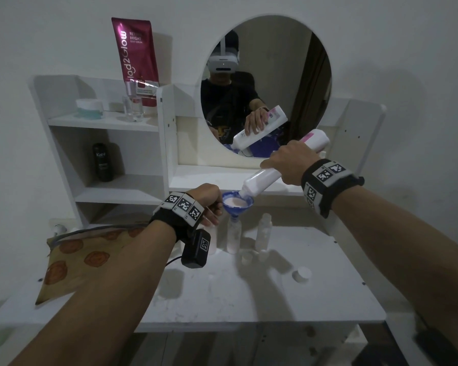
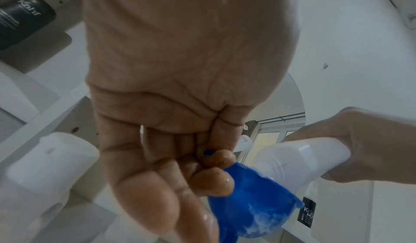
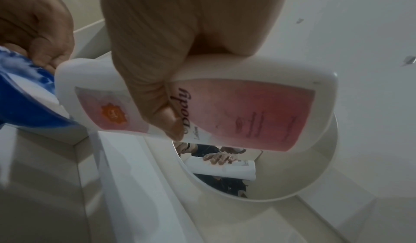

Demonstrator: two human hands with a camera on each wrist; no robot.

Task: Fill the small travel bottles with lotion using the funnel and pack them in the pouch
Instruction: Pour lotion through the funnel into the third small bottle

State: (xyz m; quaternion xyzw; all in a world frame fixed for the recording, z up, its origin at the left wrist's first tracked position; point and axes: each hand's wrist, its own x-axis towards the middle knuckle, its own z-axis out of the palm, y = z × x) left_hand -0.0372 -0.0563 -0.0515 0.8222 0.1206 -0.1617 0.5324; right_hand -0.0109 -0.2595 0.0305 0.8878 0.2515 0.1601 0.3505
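Observation:
A blue funnel [image 1: 238,203] full of pale pink lotion stands in the neck of a small clear travel bottle [image 1: 234,237] on the white table [image 1: 249,294]. My left hand [image 1: 209,204] pinches the funnel's rim tab [image 2: 208,153] between thumb and fingers. My right hand [image 1: 291,165] grips a white lotion bottle [image 1: 265,178] with a pink label [image 3: 254,115], tilted mouth-down into the funnel [image 3: 27,101]. Another empty travel bottle [image 1: 264,231] stands just right. A patterned pouch [image 1: 77,260] lies at the table's left.
A small clear cap [image 1: 247,257] and a white cap [image 1: 301,273] lie on the table. Shelves at the left hold a black bottle [image 1: 103,162], a glass [image 1: 132,108], a jar [image 1: 89,108] and a magenta tube [image 1: 138,62]. A round mirror [image 1: 266,85] stands behind.

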